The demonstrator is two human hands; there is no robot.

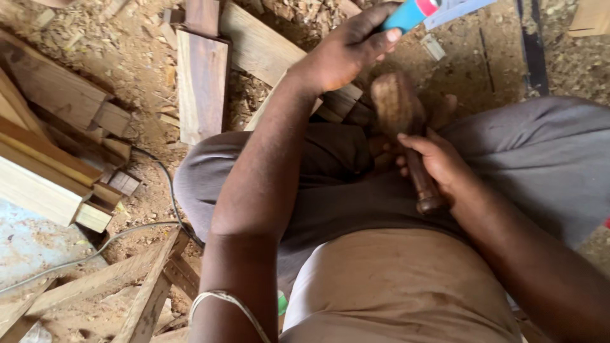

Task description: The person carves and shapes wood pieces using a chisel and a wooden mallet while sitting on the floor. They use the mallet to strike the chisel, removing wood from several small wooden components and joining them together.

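The left hand (346,54) reaches forward, its fingers (375,39) closed around the blue plastic handle of a flat-bladed hand tool (413,13), most of which runs out of the top of the view. The right hand (438,165) sits in the lap, fingers wrapped around the handle of a worn brown wooden mallet (400,127), whose head stands just below the left fingers. Both tools look gripped and ready, not yet striking. Dark wooden planks (202,86) lie on the sawdust-strewn floor (133,51), left of the left fingers.
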